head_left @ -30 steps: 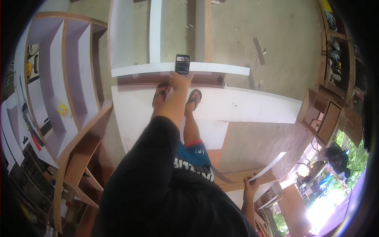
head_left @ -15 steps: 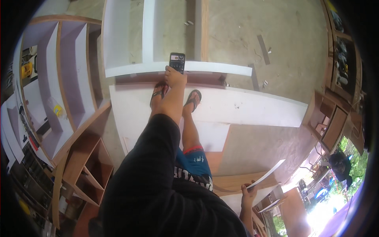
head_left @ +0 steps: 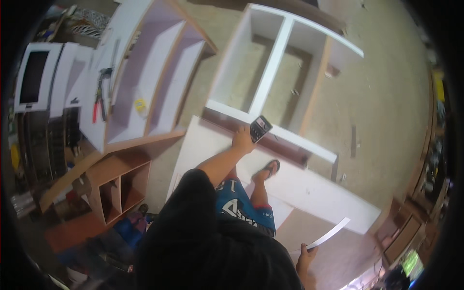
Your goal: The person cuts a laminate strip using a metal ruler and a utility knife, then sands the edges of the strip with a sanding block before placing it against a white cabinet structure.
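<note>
My left hand is closed round a dark phone with a lit screen, held out in front of me. Beyond the phone is a white cabinet frame with an upright between its open bays, lying on the floor. In my right hand, low on the right, a thin curved white strip is pinched near one end, the rest sticking out up and rightward. Between the hands, a long white panel lies by my sandalled foot.
On the left stands a shelved cabinet, with red-handled pliers on its side panel and a yellow-labelled item inside. Below is a brown wooden box with compartments. More wooden furniture stands at the lower right.
My view has swung to the left, so the cabinets appear tilted and further right. The phone now leans to the right in my left hand. Both hands keep their holds.
</note>
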`<action>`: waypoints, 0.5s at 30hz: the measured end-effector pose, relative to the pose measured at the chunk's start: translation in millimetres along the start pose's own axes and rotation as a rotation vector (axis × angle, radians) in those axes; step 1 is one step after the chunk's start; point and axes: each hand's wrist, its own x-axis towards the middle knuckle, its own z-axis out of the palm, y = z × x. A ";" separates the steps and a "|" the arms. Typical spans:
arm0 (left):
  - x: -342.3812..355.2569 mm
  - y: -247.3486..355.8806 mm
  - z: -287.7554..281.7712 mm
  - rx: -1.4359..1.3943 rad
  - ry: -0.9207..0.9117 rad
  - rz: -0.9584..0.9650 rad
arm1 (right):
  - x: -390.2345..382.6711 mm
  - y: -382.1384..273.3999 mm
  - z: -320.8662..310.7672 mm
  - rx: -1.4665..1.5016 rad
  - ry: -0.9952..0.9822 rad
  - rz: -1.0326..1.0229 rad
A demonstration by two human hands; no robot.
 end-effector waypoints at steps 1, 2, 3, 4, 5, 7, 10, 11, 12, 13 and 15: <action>-12.9 -5.6 -35.1 -0.028 -0.001 0.032 | 7.4 -8.9 1.4 0.017 -0.018 -0.009; -21.8 -14.0 -70.3 -0.056 -0.004 0.064 | 13.1 -17.7 3.8 0.008 -0.032 -0.039; -29.4 -28.0 -107.9 -0.033 0.020 0.053 | 22.8 -26.1 10.7 0.005 -0.063 -0.073; -35.0 -40.3 -135.7 -0.021 0.025 0.055 | 27.9 -33.0 13.8 -0.006 -0.071 -0.101; -41.6 -54.0 -164.5 -0.007 0.029 0.054 | 33.8 -41.0 18.0 -0.020 -0.079 -0.128; -50.0 -88.0 -221.6 -0.004 0.084 0.054 | 49.5 -55.1 30.3 -0.053 -0.093 -0.183; -47.9 -137.3 -302.1 0.000 0.165 0.008 | 61.7 -76.8 48.6 -0.051 -0.041 -0.223; -51.9 -150.7 -332.2 -0.009 0.194 0.010 | 60.7 -88.3 53.4 -0.021 -0.056 -0.238; -53.5 -162.1 -365.1 -0.014 0.230 0.018 | 50.9 -109.7 65.4 0.020 -0.072 -0.257; -54.6 -181.6 -388.3 -0.007 0.287 0.008 | 43.6 -127.0 74.6 0.051 -0.089 -0.270; -63.0 -215.0 -435.7 -0.011 0.345 -0.030 | 58.0 -139.5 88.1 -0.035 -0.103 -0.312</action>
